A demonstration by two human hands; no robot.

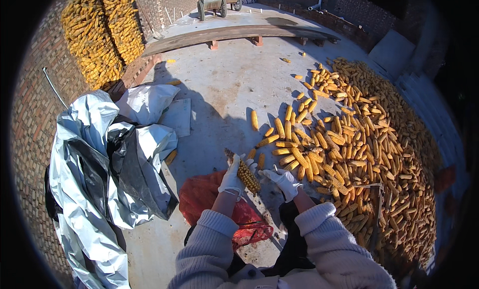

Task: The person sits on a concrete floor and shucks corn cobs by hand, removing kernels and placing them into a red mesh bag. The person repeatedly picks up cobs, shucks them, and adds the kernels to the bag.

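My left hand (231, 176), in a white glove, grips a corn cob (248, 178) whose yellow kernels show gaps and whose upper end is dark and ragged. To its right, apart from the cob, is my right hand (282, 181), also gloved, with the fingers bent. A small dark tip shows by those fingers; whether they hold something is unclear. Beneath my left forearm lies a red mesh bag (202, 191), slumped on the concrete. Single corn cobs (261, 161) lie on the ground just beyond my hands.
A large heap of corn cobs (374, 147) spreads along the right side. Crumpled silver-and-black plastic sheeting (89, 176) lies at left. Corn-filled mesh stacks (89, 38) stand against the brick wall (41, 113). Farther off are a long plank (232, 34) on bricks and a wheeled cart (213, 4).
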